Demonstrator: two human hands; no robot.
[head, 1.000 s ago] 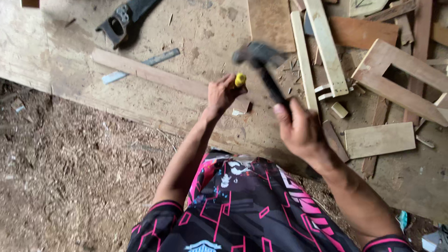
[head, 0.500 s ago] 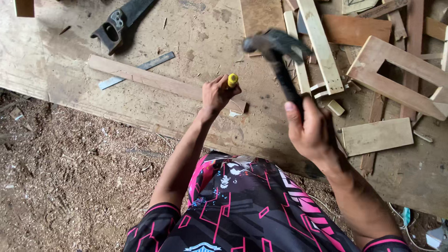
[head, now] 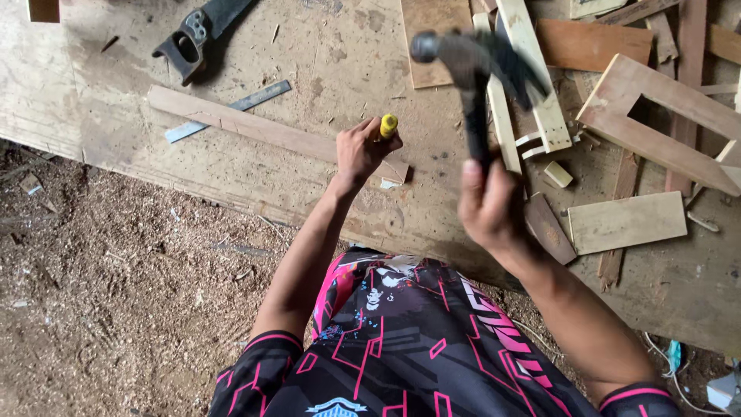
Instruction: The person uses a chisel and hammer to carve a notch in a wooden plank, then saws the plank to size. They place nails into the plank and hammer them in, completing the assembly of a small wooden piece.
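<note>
The person's left hand (head: 361, 150) is closed around a yellow-handled tool (head: 387, 124), a chisel or punch by its look, held upright with its tip down on the near end of a long wooden strip (head: 255, 129) that lies aslant across the plywood work board (head: 100, 85); the tip itself is hidden under the hand. The right hand (head: 488, 207) is wrapped tight about the dark shaft of a claw hammer (head: 472, 63), whose blurred head stands raised, to the right of and beyond the yellow handle, well apart from it; no blow is landing at this instant.

How far the work on the strip has gone is hard to judge; a small pale chip (head: 388, 184) lies just beside the strip's near end, which hints that some wood has come away, but the cut itself is covered, so what is left cannot be told.

A metal ruler (head: 231, 110) lies along the far side of the strip; a hand saw (head: 193, 32) lies further off at the far left. To the right sit loose offcuts, an open wooden frame (head: 656, 116) and a flat board (head: 627, 222); sawdust (head: 116, 293) covers the ground at the near left.
</note>
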